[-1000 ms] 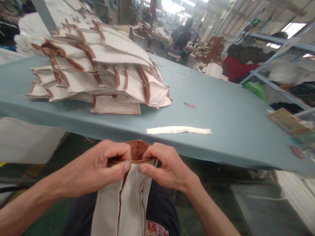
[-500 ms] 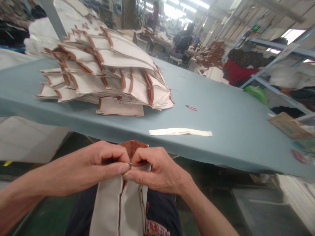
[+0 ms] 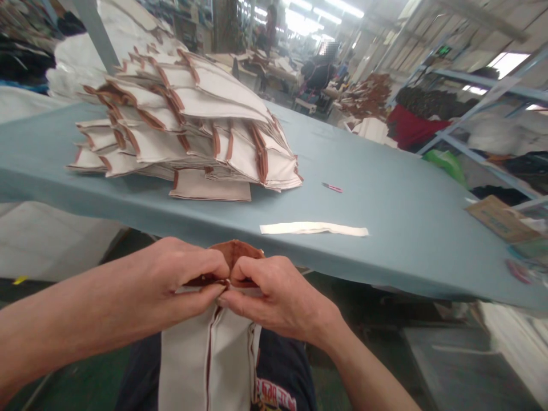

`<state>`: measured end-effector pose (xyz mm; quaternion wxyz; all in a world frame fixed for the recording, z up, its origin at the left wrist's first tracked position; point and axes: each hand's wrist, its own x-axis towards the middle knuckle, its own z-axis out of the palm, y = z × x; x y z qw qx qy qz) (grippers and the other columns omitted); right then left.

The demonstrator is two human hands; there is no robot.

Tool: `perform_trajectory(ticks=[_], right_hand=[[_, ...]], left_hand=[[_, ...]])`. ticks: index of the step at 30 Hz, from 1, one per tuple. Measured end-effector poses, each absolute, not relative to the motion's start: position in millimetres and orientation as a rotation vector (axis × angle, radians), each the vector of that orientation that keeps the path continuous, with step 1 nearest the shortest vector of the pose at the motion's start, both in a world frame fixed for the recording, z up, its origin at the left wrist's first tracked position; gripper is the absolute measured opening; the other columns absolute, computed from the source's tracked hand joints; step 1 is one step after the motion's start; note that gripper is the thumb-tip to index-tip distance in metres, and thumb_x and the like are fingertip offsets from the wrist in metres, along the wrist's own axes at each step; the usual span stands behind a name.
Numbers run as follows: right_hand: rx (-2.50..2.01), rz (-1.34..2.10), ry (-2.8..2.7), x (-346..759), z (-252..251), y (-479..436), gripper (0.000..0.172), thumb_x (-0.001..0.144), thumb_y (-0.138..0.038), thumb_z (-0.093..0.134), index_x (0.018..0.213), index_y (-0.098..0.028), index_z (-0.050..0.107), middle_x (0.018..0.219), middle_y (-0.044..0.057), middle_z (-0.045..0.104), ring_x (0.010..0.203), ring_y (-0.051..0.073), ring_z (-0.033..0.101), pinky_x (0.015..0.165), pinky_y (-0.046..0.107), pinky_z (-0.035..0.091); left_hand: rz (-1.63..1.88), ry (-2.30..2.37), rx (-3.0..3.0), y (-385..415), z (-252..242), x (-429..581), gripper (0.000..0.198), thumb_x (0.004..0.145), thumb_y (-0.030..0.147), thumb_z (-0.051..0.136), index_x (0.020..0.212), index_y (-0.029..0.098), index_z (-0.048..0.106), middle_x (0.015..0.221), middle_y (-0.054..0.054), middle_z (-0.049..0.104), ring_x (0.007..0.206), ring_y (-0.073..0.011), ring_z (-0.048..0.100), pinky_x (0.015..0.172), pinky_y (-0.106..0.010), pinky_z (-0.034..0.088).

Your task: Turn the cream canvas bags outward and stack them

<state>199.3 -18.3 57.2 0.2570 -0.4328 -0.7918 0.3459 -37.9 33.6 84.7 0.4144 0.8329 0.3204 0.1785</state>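
Both hands meet knuckle to knuckle below the counter (image 3: 385,251) edge: left hand (image 3: 171,285) and right hand (image 3: 274,297) each hold a closed grip on the canvas bag (image 3: 205,359) over the lap; fingers hide its brown-trimmed top.

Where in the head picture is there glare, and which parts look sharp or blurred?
Head view: glare from the ceiling lights and the window washes out detail; the left hand, right hand and the cream fabric piece they pinch are sharp; the lower right beyond the table looks smeared.
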Motion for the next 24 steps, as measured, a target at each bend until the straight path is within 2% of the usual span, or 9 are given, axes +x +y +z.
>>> perform_trajectory(ticks=[3, 7, 14, 19, 22, 24], right_hand=[[-1.215, 0.918, -2.180, 199, 59, -20, 0.044, 0.104, -0.029, 0.080, 0.079, -0.026, 0.044, 0.070, -0.008, 0.050, 0.064, 0.012, 0.039, 0.065, 0.028, 0.027], [-1.232, 0.954, -2.199, 202, 60, -20, 0.044, 0.105, -0.028, 0.081, 0.081, -0.026, 0.044, 0.072, -0.008, 0.050, 0.065, 0.012, 0.039, 0.065, 0.029, 0.027], [-1.244, 1.119, -2.184, 209, 56, -15, 0.038, 0.104, -0.025, 0.081, 0.082, -0.023, 0.050, 0.080, -0.005, 0.061, 0.074, 0.012, 0.055, 0.069, 0.027, 0.034], [-1.257, 1.160, -2.127, 206, 54, -12, 0.037, 0.101, -0.021, 0.084, 0.080, -0.022, 0.053, 0.077, -0.007, 0.056, 0.072, 0.011, 0.051, 0.068, 0.027, 0.032], [-1.280, 1.212, -2.091, 205, 55, -11, 0.038, 0.100, -0.021, 0.083, 0.078, -0.022, 0.052, 0.074, -0.008, 0.054, 0.069, 0.011, 0.047, 0.067, 0.027, 0.031], [-1.298, 1.223, -2.100, 205, 55, -9, 0.038, 0.100, -0.019, 0.081, 0.078, -0.023, 0.051, 0.073, -0.008, 0.053, 0.068, 0.010, 0.047, 0.067, 0.027, 0.031]], left_hand=[[0.403, 0.670, 2.292, 32, 86, -34, 0.021, 0.091, 0.016, 0.057, 0.073, 0.023, 0.065, 0.067, 0.007, 0.068, 0.058, -0.0084, 0.058, 0.059, -0.023, 0.038], [0.425, 0.652, 2.350, 32, 84, -31, 0.021, 0.090, 0.016, 0.057, 0.071, 0.023, 0.062, 0.068, 0.005, 0.068, 0.057, -0.0096, 0.058, 0.055, -0.024, 0.036], [0.472, 0.594, 2.437, 28, 69, -29, 0.024, 0.103, 0.009, 0.053, 0.088, 0.024, 0.065, 0.082, 0.004, 0.074, 0.066, -0.0123, 0.064, 0.059, -0.023, 0.040], [0.521, 0.541, 2.546, 28, 60, -35, 0.026, 0.108, 0.008, 0.049, 0.090, 0.025, 0.058, 0.083, 0.005, 0.070, 0.063, -0.0120, 0.061, 0.057, -0.027, 0.038], [0.606, 0.514, 2.635, 26, 47, -42, 0.028, 0.111, 0.007, 0.047, 0.092, 0.026, 0.058, 0.082, 0.004, 0.066, 0.061, -0.0133, 0.058, 0.055, -0.031, 0.035], [0.648, 0.537, 2.697, 24, 37, -47, 0.030, 0.110, 0.005, 0.047, 0.093, 0.026, 0.059, 0.083, 0.004, 0.066, 0.063, -0.0143, 0.060, 0.055, -0.032, 0.037]])
